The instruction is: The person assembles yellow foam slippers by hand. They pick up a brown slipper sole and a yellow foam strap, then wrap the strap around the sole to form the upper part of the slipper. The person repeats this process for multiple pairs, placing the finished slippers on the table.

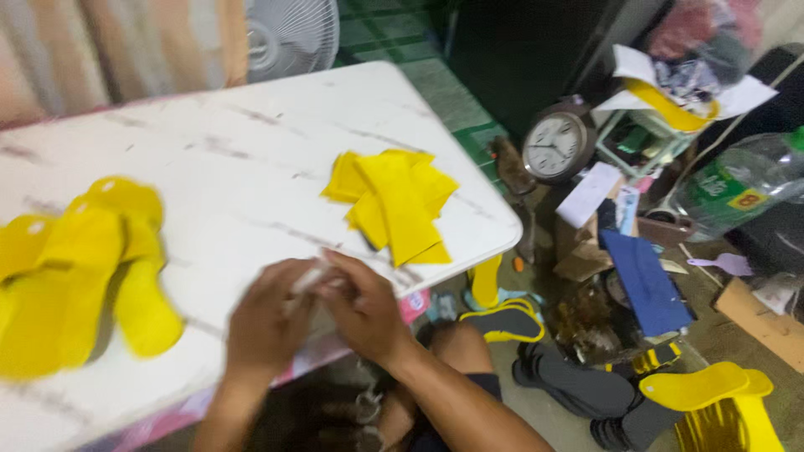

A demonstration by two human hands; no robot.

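Observation:
My left hand (264,322) and my right hand (364,305) meet at the near edge of the white table (234,159). Together they pinch a small pale object (311,280); motion blur hides what it is. A pile of yellow fabric strips (394,201) lies on the table just beyond my right hand. Yellow slipper soles (84,276) are stacked at the table's left side, apart from both hands.
A white fan (289,33) stands behind the table. On the floor to the right are a round clock (555,146), a large plastic bottle (737,184), a blue cloth (645,280), black and yellow soles (603,385), and boxes with clutter.

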